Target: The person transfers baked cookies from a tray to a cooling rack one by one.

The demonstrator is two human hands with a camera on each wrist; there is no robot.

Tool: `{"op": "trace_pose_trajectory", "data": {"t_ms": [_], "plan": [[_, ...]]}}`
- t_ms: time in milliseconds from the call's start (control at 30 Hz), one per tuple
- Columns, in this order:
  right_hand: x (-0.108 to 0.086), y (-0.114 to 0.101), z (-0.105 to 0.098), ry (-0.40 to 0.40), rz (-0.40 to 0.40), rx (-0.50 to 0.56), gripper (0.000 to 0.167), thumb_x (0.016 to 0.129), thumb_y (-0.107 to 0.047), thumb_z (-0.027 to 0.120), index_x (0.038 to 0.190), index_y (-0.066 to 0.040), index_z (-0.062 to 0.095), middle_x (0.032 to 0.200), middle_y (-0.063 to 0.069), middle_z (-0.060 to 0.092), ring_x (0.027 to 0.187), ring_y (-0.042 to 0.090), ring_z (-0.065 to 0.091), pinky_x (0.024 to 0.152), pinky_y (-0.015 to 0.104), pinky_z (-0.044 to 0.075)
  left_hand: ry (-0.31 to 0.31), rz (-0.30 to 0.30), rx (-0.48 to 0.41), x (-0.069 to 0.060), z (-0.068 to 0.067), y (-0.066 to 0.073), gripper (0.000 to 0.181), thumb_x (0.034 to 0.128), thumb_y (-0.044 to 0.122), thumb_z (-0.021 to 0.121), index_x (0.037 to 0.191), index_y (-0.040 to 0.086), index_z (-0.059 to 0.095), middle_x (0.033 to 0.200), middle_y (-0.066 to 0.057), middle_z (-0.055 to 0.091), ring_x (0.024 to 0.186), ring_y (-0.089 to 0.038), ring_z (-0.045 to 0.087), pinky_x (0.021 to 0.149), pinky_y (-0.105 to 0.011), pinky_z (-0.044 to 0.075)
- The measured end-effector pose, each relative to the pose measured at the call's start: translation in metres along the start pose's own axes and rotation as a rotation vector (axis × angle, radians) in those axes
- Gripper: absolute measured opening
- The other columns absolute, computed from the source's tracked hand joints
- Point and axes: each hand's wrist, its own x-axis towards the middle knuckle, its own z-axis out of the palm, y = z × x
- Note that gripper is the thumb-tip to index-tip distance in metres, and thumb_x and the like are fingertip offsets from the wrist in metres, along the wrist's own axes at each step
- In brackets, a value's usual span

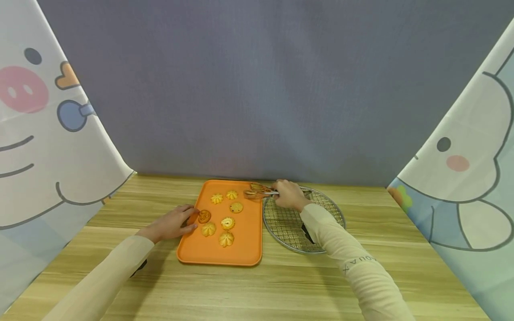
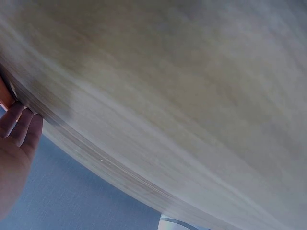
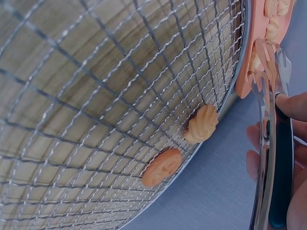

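My left hand (image 1: 174, 221) rests at the left rim of an orange tray (image 1: 245, 249), its fingers fairly straight and touching the edge. Several cookies lie on the tray, among them a brown round cookie (image 1: 204, 216) by the left fingertips and a swirled cookie (image 1: 226, 239) nearer the front. My right hand (image 1: 290, 194) grips metal tongs (image 3: 276, 158) with dark handle inlays. Their forked tips reach over the tray's back right corner, apart from each other; a cookie (image 3: 255, 62) shows behind them, and I cannot tell whether they touch it.
Right of the tray stands a round wire rack (image 1: 283, 223), partly under my right arm. On it, near the rim, sit a swirled cookie (image 3: 201, 124) and a brown oval cookie (image 3: 162, 166). A grey cloth backdrop (image 1: 257, 98) closes off the back of the wooden table (image 1: 225, 290).
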Motion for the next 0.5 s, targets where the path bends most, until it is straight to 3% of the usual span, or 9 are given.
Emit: {"op": "trace_pose_trajectory", "data": {"t_ms": [233, 500], "plan": [[0.0009, -0.0015, 0.0028, 0.039, -0.016, -0.026, 0.023, 0.081, -0.007, 0.058, 0.103, -0.005, 0.066, 0.093, 0.009, 0.062, 0.070, 0.018, 0.052, 0.056, 0.032, 0.038, -0.012, -0.009, -0.004, 0.0001, -0.0003, 0.0004, 0.045, 0.0902, 0.031, 0.057, 0.125, 0.003, 0.051, 0.127, -0.024, 0.047, 0.116, -0.042, 0.047, 0.092, -0.054, 0.041], [-0.0001, -0.0042, 0.0029, 0.041, -0.011, -0.020, 0.022, 0.083, -0.007, 0.059, 0.104, -0.005, 0.066, 0.091, 0.008, 0.061, 0.073, 0.018, 0.055, 0.057, 0.031, 0.039, -0.017, -0.016, -0.018, 0.0001, -0.0019, 0.0016, 0.046, 0.0904, 0.032, 0.056, 0.125, 0.003, 0.051, 0.129, -0.025, 0.046, 0.117, -0.042, 0.046, 0.093, -0.055, 0.040]]}}
